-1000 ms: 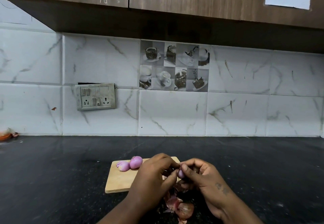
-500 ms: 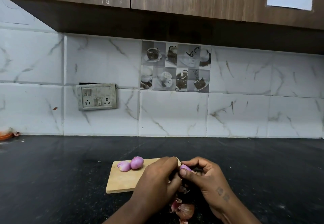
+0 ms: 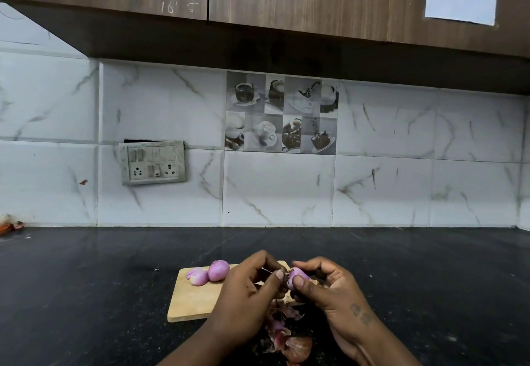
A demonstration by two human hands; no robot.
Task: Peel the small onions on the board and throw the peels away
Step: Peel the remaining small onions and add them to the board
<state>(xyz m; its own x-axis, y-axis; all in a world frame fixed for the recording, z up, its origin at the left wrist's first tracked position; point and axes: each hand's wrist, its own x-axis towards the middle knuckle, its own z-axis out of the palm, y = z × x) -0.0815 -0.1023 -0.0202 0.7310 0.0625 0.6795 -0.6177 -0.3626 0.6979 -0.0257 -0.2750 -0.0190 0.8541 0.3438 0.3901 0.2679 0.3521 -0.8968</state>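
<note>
A small purple onion [image 3: 297, 275] is held between my two hands above the right end of a wooden cutting board [image 3: 191, 299]. My right hand [image 3: 329, 294] grips the onion with thumb and fingers. My left hand [image 3: 246, 294] pinches a strip of skin at the onion's left end. Two peeled purple onions [image 3: 210, 272] lie on the board's far left corner. A heap of pink and brown peels [image 3: 286, 334] lies on the black counter below my hands.
The black stone counter [image 3: 86, 279] stretches to both sides. A tiled wall with a switch and socket panel [image 3: 153, 162] stands behind. Wooden cupboards [image 3: 286, 1] hang overhead. Something orange [image 3: 8, 226] sits at the far left edge.
The onion has turned in my fingers and more of its purple flesh shows. My left fingers have shifted onto the skin at its end. The two onions on the board stay put.
</note>
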